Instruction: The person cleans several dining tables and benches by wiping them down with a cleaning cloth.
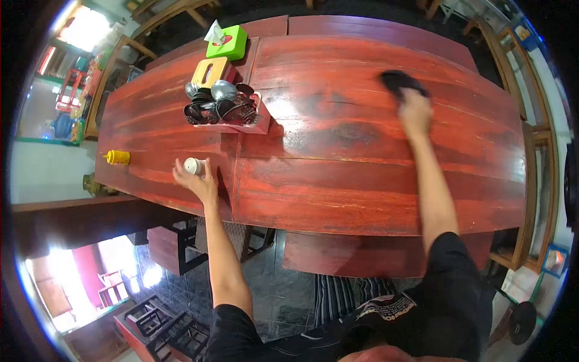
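Observation:
My right hand [416,111] is pressed to the far right part of the red wooden table, closed on a dark cloth [401,83]; both are smeared by motion. My left hand [198,181] is at the near left of the table, its fingers spread around a small white container [193,166] with a dark mark on top. The thumb lies along the container's right side, and a narrow gap seems to show between it and the fingers on the left. Left of this hand lies a yellow squeeze bottle [118,157].
A pink-and-white box [259,123] packed with spoons and dark utensils stands left of centre. Behind it are a yellow tissue box [208,71] and a green tissue box [236,45]. Benches [386,250] run along the near and far sides of the table [338,199].

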